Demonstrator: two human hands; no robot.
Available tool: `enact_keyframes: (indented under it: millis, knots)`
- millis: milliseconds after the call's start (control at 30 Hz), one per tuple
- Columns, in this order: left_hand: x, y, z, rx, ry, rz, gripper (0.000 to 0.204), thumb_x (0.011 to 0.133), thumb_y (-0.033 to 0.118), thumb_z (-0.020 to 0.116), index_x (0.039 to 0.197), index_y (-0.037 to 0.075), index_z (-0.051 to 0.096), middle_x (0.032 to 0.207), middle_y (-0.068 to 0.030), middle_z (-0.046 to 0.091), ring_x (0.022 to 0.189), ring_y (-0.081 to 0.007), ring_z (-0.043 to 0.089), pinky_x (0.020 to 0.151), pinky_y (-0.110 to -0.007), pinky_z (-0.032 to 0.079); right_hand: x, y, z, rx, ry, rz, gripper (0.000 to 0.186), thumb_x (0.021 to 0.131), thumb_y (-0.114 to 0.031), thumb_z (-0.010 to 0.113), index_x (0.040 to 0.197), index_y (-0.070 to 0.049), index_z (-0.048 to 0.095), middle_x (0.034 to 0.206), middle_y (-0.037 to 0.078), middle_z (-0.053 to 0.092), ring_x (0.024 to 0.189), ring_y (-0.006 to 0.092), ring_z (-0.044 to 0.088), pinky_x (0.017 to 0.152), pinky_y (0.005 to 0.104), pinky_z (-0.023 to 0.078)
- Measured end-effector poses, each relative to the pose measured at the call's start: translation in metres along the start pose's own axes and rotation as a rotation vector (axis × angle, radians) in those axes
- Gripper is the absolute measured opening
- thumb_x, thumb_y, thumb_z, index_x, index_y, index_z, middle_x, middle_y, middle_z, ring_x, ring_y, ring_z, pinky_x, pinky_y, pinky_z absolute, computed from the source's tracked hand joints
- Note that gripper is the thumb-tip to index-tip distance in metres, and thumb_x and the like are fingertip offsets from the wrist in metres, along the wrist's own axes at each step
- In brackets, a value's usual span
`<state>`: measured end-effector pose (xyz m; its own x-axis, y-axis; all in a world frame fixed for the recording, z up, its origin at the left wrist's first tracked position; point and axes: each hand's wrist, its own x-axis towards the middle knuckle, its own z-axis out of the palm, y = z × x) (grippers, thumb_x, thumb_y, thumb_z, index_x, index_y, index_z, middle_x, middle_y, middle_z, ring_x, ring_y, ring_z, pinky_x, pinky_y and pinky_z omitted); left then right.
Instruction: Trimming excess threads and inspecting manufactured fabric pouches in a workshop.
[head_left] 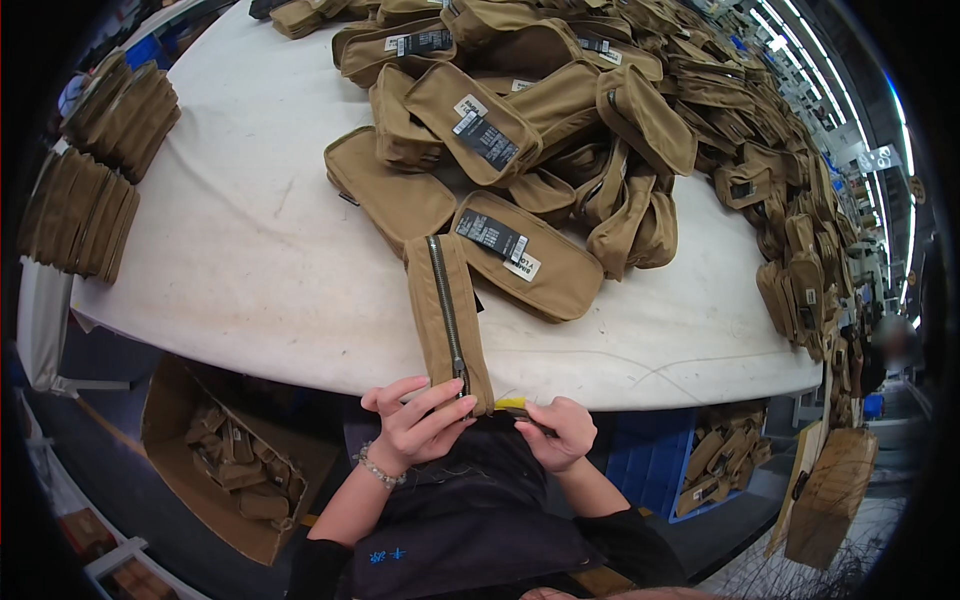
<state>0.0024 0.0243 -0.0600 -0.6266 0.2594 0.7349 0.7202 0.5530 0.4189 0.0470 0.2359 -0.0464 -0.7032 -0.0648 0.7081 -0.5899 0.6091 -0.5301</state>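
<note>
A khaki pouch (436,310) lies lengthwise at the table's front edge, its long black zipper facing up. My left hand (415,425) grips the near end of this pouch, fingers on the zipper around the slider. Just right of that end, my right hand (555,432) is closed round a small tool (511,403) with a yellow part and a dark part, pointing toward the pouch's corner. Beyond the held pouch, another pouch (555,280) with black and white labels lies face up.
A large heap of khaki pouches (545,105) covers the back and right of the white table (230,220). Stacks of pouches (80,210) stand at the left. Below are a cardboard box (170,410) and a blue crate (635,460), both holding pouches. A blurred person (895,355) is at the far right.
</note>
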Motion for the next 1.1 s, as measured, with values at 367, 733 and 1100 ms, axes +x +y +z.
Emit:
enact_keyframes:
  millis: [367, 733, 1100]
  knots:
    - [-0.023, 0.025, -0.016, -0.189, -0.066, 0.176, 0.036, 0.069, 0.029, 0.085, 0.097, 0.028, 0.062, 0.089, 0.0064, 0.045, 0.075, -0.0139, 0.042, 0.072, -0.029, 0.031, 0.041, 0.013, -0.037, -0.256, -0.172, -0.329, 0.035, 0.063, -0.026, 0.085, 0.093, -0.013, 0.072, 0.064, -0.006, 0.056, 0.047, 0.0107, 0.040, 0.048, 0.0265, 0.027]
    - [0.007, 0.008, -0.015, 0.099, -0.044, -0.031, 0.037, 0.070, 0.029, 0.079, 0.106, 0.030, 0.070, 0.123, 0.0018, 0.054, 0.110, -0.0207, 0.048, 0.093, -0.034, 0.029, 0.125, -0.002, -0.049, -0.305, -0.630, -0.702, 0.023, 0.071, -0.017, 0.072, 0.094, -0.016, 0.071, 0.067, -0.008, 0.046, 0.055, 0.0061, 0.041, 0.049, 0.0240, 0.028]
    - [0.007, 0.003, -0.013, 0.088, -0.102, -0.012, 0.042, 0.066, 0.027, 0.079, 0.107, 0.029, 0.070, 0.132, 0.0008, 0.057, 0.120, -0.0219, 0.047, 0.097, -0.037, 0.024, 0.144, -0.011, -0.042, -0.285, -0.770, -0.758, 0.018, 0.071, -0.014, 0.068, 0.088, -0.014, 0.069, 0.064, -0.006, 0.043, 0.058, 0.0056, 0.047, 0.050, 0.0236, 0.030]
